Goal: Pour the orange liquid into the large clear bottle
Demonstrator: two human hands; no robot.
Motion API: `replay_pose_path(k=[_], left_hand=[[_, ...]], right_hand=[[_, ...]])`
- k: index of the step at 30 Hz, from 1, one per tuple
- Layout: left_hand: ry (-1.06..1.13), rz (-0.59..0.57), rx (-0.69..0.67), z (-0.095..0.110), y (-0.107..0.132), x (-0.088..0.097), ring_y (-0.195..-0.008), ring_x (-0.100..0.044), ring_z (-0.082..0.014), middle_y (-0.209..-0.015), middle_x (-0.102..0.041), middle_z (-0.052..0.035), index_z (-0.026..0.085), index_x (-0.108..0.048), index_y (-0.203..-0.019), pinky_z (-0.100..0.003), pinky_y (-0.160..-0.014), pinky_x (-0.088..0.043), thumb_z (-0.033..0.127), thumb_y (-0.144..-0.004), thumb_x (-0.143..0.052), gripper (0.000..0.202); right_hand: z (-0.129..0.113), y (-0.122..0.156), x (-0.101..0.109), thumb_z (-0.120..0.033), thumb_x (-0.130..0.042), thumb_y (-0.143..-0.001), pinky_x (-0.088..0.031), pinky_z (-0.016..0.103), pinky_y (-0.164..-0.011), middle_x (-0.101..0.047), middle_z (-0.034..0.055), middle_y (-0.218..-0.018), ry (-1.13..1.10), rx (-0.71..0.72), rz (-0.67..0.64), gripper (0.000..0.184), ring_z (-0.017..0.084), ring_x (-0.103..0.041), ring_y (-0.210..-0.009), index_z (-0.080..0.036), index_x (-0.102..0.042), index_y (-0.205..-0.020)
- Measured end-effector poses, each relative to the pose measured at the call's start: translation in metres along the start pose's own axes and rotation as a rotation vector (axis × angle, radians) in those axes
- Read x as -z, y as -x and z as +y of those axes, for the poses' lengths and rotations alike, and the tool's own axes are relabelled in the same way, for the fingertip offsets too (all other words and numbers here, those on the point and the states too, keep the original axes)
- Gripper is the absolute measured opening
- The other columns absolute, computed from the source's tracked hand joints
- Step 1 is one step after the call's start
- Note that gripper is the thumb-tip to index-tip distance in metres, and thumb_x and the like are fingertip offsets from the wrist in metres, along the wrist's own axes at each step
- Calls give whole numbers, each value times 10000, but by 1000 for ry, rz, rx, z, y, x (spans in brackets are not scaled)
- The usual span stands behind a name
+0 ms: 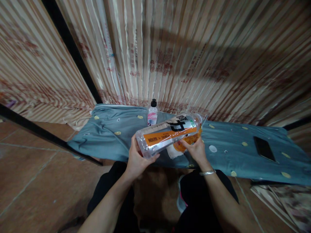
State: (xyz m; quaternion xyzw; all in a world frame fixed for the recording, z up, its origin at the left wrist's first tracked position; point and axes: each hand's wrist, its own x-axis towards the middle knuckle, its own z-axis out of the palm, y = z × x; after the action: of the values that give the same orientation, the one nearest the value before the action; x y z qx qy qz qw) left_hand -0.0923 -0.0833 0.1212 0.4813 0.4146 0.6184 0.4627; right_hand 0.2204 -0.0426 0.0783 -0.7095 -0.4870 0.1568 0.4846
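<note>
A large clear plastic bottle (170,132) with an orange and silver label lies tilted across the middle of the view, its neck toward the upper right. My left hand (139,158) is closed around its base. Just below the neck, my right hand (196,150) is closed on what looks like an orange-and-white packet (175,151), pressed close against the bottle's underside. The bottle and fingers hide part of that packet, and its contents cannot be made out. Behind the big bottle stands a small clear bottle (152,117) with a black cap and a pink label.
A narrow bench or table under a blue-green cloth (109,142) with yellow prints runs below my hands. A white round cap-like piece (213,149) and a dark phone (264,149) lie to the right. Striped curtain (170,48) hangs behind; black poles (73,48) frame the left.
</note>
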Motion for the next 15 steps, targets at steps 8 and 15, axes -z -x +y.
replay_pose_path(k=[8,15], left_hand=[[11,-21,7,4,0,-2,-1326,-969,-452,-1311,-964,-127,275,-708,-1320,-647,-1186,-818,643,-591,-1245,977],[-32,-43,11,3,-1,2,-1245,-985,-445,-1265,-966,-109,283,-717,-1296,-626,-1078,-855,632,-604,-1244,937]], right_hand=[[2,0,-1,-1074,-973,-605,-767,675,-1095,-965,245,-1303,1,27,19,1168,529,-929,-1243,-233,-779,-1392],[0,0,-1,-1056,-960,-588,-763,686,-1110,-960,254,-1319,12,3,30,1169,545,-924,-1265,-236,-772,-1400]])
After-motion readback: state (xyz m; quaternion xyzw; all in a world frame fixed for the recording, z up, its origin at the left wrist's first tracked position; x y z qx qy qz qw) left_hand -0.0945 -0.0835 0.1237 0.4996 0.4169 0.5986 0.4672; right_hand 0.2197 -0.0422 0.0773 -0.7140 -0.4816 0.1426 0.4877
